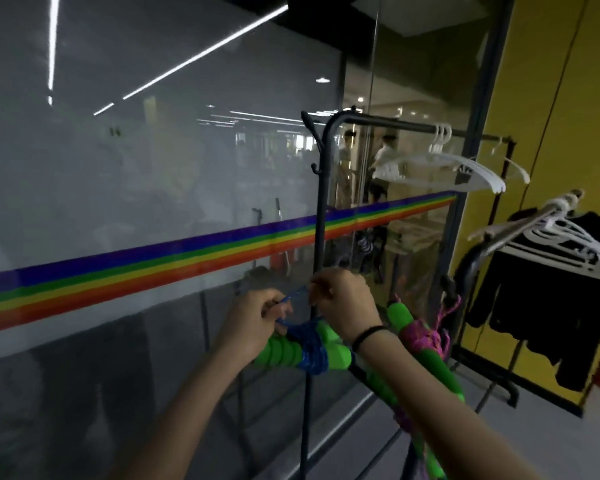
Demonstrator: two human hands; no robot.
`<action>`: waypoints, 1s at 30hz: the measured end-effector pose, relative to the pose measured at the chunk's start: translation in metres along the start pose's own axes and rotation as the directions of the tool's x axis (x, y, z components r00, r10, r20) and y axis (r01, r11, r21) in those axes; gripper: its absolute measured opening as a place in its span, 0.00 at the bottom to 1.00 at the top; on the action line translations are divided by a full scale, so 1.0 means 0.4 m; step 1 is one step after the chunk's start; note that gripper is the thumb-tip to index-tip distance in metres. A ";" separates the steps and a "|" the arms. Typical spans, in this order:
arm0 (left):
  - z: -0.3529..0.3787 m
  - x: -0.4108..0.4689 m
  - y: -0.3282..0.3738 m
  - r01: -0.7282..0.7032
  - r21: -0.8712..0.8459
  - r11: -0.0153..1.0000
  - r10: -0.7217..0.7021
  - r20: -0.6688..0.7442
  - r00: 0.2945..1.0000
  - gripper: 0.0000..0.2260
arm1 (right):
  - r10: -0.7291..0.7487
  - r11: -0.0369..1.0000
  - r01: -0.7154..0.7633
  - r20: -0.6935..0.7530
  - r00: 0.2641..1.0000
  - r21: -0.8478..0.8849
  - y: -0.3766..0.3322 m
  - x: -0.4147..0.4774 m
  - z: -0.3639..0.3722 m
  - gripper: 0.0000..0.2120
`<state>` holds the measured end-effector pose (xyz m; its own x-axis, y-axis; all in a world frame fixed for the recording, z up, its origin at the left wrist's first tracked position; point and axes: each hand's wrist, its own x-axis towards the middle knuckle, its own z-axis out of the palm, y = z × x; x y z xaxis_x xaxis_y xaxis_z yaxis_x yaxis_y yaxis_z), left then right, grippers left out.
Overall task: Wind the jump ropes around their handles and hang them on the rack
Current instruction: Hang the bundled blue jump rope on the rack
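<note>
Both your bare forearms reached up and forward from the bottom of the view, meeting near the middle. Your left hand [248, 320] was curled, fingers pinched together, knuckles toward you. Your right hand [343, 306] sat just beside it and slightly higher, fingers pinched too, its back facing you. A dark band circled your right wrist [369, 336].

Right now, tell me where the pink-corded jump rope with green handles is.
In the head view, the pink-corded jump rope hangs lower right, on the black metal rack, just right of the right hand.
</note>
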<state>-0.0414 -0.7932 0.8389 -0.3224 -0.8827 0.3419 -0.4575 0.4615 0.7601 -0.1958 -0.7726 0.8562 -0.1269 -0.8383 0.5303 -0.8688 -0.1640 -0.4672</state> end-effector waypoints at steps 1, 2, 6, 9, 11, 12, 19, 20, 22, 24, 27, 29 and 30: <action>-0.012 0.042 -0.005 0.008 0.027 1.000 -0.007 -0.020 1.000 0.09 | -0.021 1.000 0.020 -0.016 1.000 -0.015 -0.009 0.044 0.016 0.08; -0.021 0.085 -0.016 0.017 0.069 0.997 -0.014 -0.042 0.999 0.10 | -0.036 0.999 0.035 -0.031 0.999 -0.007 -0.017 0.088 0.031 0.08; -0.042 0.261 -0.024 0.068 0.254 0.965 -0.027 -0.162 0.986 0.08 | -0.034 0.992 0.044 -0.091 0.995 0.114 -0.049 0.246 0.059 0.06; -0.052 0.376 0.001 0.026 0.266 0.964 0.045 -0.261 0.964 0.06 | -0.009 0.984 0.043 -0.191 0.981 0.171 -0.058 0.354 0.056 0.06; -0.066 0.443 0.014 -0.062 0.277 0.959 0.141 -0.275 0.951 0.07 | 0.017 0.973 0.044 -0.259 0.966 0.228 -0.056 0.421 0.044 0.04; -0.075 0.477 0.016 -0.114 0.270 0.956 0.189 -0.271 0.944 0.08 | 0.023 0.965 0.055 -0.291 0.956 0.256 -0.052 0.452 0.036 0.03; -0.139 0.719 0.049 -0.437 0.209 0.875 0.462 -0.088 0.882 0.07 | 0.052 0.981 0.057 -0.534 0.844 0.185 -0.001 0.594 -0.011 0.03; -0.138 0.743 0.051 -0.457 0.206 0.865 0.476 -0.051 0.878 0.07 | 0.051 0.989 0.037 -0.557 0.829 0.146 0.005 0.603 -0.012 0.02; -0.131 0.771 0.048 -0.484 0.161 0.860 0.488 0.016 0.873 0.06 | 0.073 0.992 -0.003 -0.570 0.818 0.123 0.018 0.609 -0.009 0.02; -0.116 0.785 0.032 -0.497 0.094 0.863 0.490 0.090 0.867 0.06 | 0.142 0.984 -0.053 -0.569 0.810 0.171 0.035 0.604 -0.004 0.03; -0.086 0.786 -0.006 -0.509 -0.031 0.860 0.505 0.185 0.843 0.04 | 0.227 0.974 -0.191 -0.539 0.811 0.122 0.073 0.573 0.012 0.06; -0.068 0.777 -0.022 -0.497 -0.108 0.861 0.508 0.217 0.833 0.04 | 0.285 0.958 -0.258 -0.448 0.847 0.123 0.097 0.542 0.034 0.06; -0.061 0.769 -0.025 -0.492 -0.136 0.860 0.511 0.225 0.830 0.05 | 0.305 0.952 -0.274 -0.408 0.860 0.133 0.106 0.524 0.046 0.05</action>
<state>-0.1157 -1.0717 0.9500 -0.6874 -0.4769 0.5477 -0.1221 0.8193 0.5602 -0.2506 -0.9647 0.9344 -0.5694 -0.5591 0.6027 -0.7288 0.0043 -0.6847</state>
